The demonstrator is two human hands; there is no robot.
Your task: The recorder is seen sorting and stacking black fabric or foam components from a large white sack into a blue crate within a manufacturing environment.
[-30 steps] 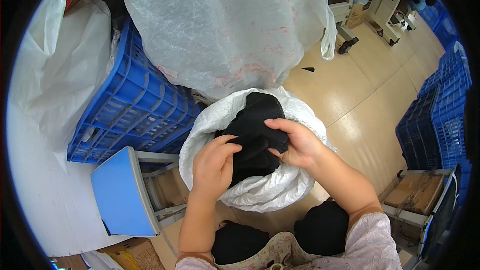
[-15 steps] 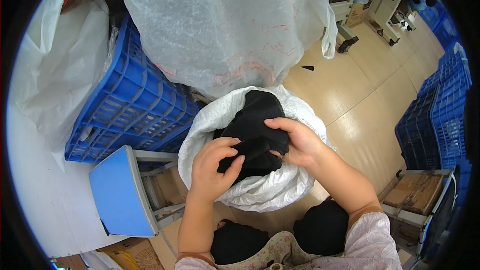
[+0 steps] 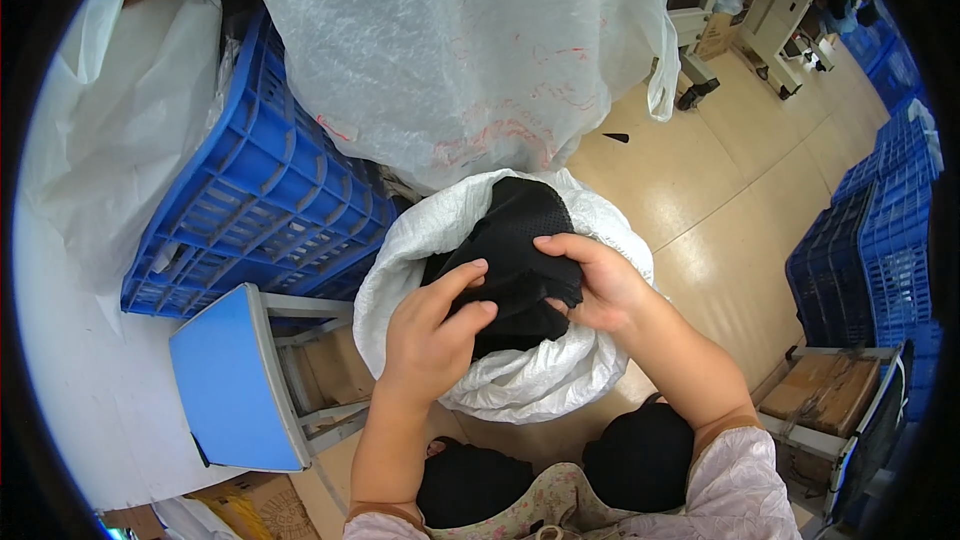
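Note:
Black fabric, finely dotted in part, lies bunched at the mouth of a white woven sack with its rim rolled down. My right hand grips the fabric's right edge, thumb on top and fingers partly hidden beneath. On the left side of the cloth, my left hand has its thumb and forefinger spread apart, tips touching or just over the fabric. Its remaining fingers are only partly visible.
A large translucent plastic bag bulges beyond the sack. Blue plastic crates stand at left, beside a blue-topped stool. More blue crates are stacked at right, behind a metal-framed stand with a cardboard box.
My left thumb and forefinger have moved apart from a closer pinch on the fabric, the forefinger reaching slightly up. My right hand keeps its hold; the cloth's folds have shifted a little.

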